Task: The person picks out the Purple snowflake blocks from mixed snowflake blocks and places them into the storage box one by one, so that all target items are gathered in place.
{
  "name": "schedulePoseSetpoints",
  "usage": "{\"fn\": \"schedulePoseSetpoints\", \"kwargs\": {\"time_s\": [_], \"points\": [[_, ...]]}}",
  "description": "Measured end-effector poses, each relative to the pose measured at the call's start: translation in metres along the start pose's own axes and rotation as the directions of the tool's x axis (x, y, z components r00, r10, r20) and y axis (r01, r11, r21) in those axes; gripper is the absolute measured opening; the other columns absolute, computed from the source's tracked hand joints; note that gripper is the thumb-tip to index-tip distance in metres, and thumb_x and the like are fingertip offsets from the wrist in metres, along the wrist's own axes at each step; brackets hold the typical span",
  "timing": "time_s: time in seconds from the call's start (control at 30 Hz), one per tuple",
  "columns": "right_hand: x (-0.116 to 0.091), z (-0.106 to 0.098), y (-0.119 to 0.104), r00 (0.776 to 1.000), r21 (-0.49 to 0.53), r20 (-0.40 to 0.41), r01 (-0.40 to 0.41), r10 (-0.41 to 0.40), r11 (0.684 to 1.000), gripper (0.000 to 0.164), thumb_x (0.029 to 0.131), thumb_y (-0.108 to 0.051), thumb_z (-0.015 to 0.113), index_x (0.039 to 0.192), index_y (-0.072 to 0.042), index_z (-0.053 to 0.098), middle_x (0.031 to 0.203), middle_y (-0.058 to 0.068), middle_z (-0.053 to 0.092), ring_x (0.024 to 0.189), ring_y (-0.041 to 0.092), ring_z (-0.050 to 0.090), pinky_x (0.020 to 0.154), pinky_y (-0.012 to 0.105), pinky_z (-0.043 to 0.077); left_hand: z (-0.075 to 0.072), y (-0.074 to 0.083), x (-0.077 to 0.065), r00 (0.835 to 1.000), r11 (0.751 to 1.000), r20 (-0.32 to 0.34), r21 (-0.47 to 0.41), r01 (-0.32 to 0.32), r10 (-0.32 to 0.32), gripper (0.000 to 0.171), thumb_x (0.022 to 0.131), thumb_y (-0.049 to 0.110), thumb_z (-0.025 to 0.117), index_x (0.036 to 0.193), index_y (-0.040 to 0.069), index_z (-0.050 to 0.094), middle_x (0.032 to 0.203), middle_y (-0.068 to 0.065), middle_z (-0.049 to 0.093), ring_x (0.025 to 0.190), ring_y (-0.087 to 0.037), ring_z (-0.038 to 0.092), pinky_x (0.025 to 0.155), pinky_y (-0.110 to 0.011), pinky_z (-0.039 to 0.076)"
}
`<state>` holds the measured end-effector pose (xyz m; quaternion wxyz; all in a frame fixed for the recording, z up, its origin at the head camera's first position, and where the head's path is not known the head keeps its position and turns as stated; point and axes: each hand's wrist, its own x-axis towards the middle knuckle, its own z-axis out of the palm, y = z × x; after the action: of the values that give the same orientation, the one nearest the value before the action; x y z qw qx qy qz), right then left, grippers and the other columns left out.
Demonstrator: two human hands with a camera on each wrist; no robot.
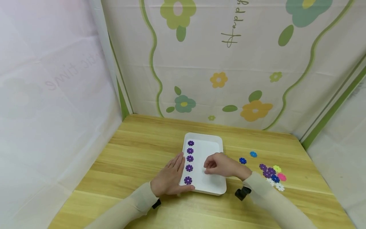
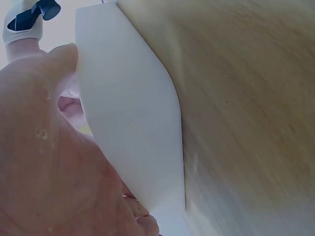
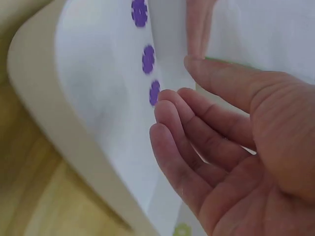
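A white rectangular tray (image 1: 210,190) holds a column of several purple snowflake discs (image 1: 189,168) along its left side. My left hand (image 1: 168,179) lies against the tray's left edge, its fingers stretched along the rim and the thumb at the near corner. In the left wrist view, that hand (image 2: 49,142) touches the top of the tray's outer wall (image 2: 130,108). My right hand (image 1: 224,165) is over the tray's right half. The right wrist view shows its fingers (image 3: 170,152) loosely bent, the thumb apart from them and nothing between. Purple discs (image 3: 148,59) appear beyond the fingertips.
Right of the tray lie a dark blue disc (image 1: 242,160) and a light blue disc (image 1: 253,154). Farther right is a loose pile with purple (image 1: 263,167), yellow (image 1: 277,169), pink (image 1: 281,176), blue and white discs (image 1: 280,186). Flower-printed cloth (image 1: 200,57) hangs behind the wooden table (image 1: 137,149).
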<state>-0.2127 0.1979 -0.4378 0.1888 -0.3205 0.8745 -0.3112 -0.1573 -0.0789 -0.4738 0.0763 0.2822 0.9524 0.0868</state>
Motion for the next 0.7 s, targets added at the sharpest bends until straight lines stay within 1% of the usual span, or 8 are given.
{"fn": "schedulePoseSetpoints", "kwargs": {"time_s": [0.17,0.23,0.37,0.43,0.53,0.6,0.7], "points": [[-0.035,-0.024,0.011,0.999,0.001,-0.035,-0.005,0.005,1.0,0.015,0.098,-0.016,0.077,0.106,-0.003,0.076,0.094,-0.002,0.076,0.083,0.005,0.069,0.075,0.022,0.061,0.0,0.0,-0.001,1.0,1.0,0.003,-0.021,-0.002,0.002,0.12,0.092,0.085,0.049,0.166,-0.005,0.02,0.177,-0.023,0.011,0.165,-0.036,0.017,0.131,-0.05,0.029],[-0.051,-0.033,0.015,0.999,-0.005,-0.051,-0.015,0.014,1.0,0.016,0.098,-0.016,0.076,0.109,-0.004,0.076,0.097,-0.002,0.076,0.086,0.005,0.069,0.076,0.023,0.061,-0.001,-0.001,-0.001,1.0,1.0,-0.001,-0.025,-0.009,0.009,0.119,0.092,0.084,0.049,0.166,-0.006,0.02,0.177,-0.023,0.012,0.165,-0.036,0.018,0.131,-0.05,0.029],[-0.082,-0.048,0.022,0.996,-0.051,-0.078,-0.056,0.052,0.997,0.019,0.1,-0.023,0.075,0.113,-0.009,0.075,0.101,-0.003,0.076,0.089,0.003,0.069,0.078,0.023,0.061,-0.002,0.0,-0.001,1.0,0.999,-0.006,-0.026,-0.019,0.018,0.119,0.093,0.084,0.048,0.165,-0.006,0.021,0.177,-0.023,0.012,0.165,-0.037,0.018,0.131,-0.05,0.029],[-0.096,-0.052,0.027,0.994,-0.076,-0.08,-0.085,0.079,0.993,0.022,0.1,-0.027,0.074,0.114,-0.01,0.075,0.102,-0.004,0.075,0.089,0.002,0.068,0.078,0.023,0.06,-0.003,0.0,-0.001,1.0,0.999,-0.006,-0.026,-0.02,0.019,0.119,0.093,0.084,0.048,0.165,-0.007,0.02,0.177,-0.024,0.011,0.165,-0.037,0.017,0.131,-0.05,0.029],[-0.116,-0.055,0.038,0.99,-0.108,-0.078,-0.126,0.118,0.986,0.025,0.099,-0.028,0.075,0.115,-0.008,0.074,0.103,-0.004,0.075,0.088,0.0,0.066,0.076,0.022,0.059,-0.002,-0.001,-0.001,1.0,0.999,-0.007,-0.027,-0.023,0.022,0.119,0.093,0.083,0.049,0.165,-0.007,0.021,0.177,-0.024,0.011,0.165,-0.038,0.017,0.131,-0.051,0.028],[-0.129,-0.056,0.047,0.986,-0.117,-0.077,-0.159,0.15,0.98,0.028,0.099,-0.028,0.076,0.117,-0.005,0.074,0.105,-0.001,0.075,0.088,-0.001,0.066,0.075,0.022,0.059,-0.001,-0.001,-0.001,1.0,0.999,-0.013,-0.032,-0.026,0.025,0.119,0.093,0.082,0.05,0.165,-0.008,0.021,0.176,-0.025,0.012,0.165,-0.039,0.018,0.131,-0.053,0.029],[-0.148,-0.057,0.062,0.976,-0.135,-0.078,-0.21,0.201,0.968,0.032,0.097,-0.027,0.077,0.119,-0.003,0.074,0.11,0.004,0.076,0.09,0.002,0.068,0.076,0.023,0.06,0.002,-0.002,-0.001,1.0,0.999,-0.013,-0.032,-0.022,0.022,0.119,0.094,0.083,0.049,0.165,-0.007,0.019,0.177,-0.024,0.009,0.165,-0.038,0.016,0.132,-0.052,0.027]]}}
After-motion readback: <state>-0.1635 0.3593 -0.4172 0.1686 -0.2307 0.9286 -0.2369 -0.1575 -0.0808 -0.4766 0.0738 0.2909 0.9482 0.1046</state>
